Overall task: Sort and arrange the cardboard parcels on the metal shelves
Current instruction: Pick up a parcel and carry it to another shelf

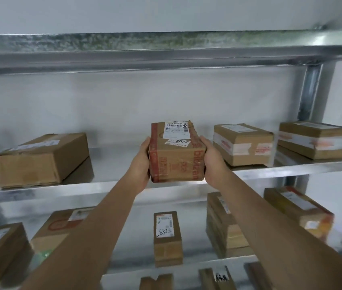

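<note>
A cardboard parcel [176,151] with red tape and a white label marked 8077 is held between both hands at the front edge of the middle metal shelf [111,164]. My left hand [141,166] grips its left side and my right hand [209,160] grips its right side, fingers curled round the box. Its rear part is over the shelf. To its left on the same shelf lies a large plain parcel [40,160]. On its right stand a taped parcel [243,144] and another taped parcel [316,140].
The upper shelf beam [165,51] runs overhead. A metal upright [310,93] stands at the right. The lower shelf holds several parcels, among them a small upright box [167,237], a stack [224,225] and a yellowish box [297,210]. More boxes sit below.
</note>
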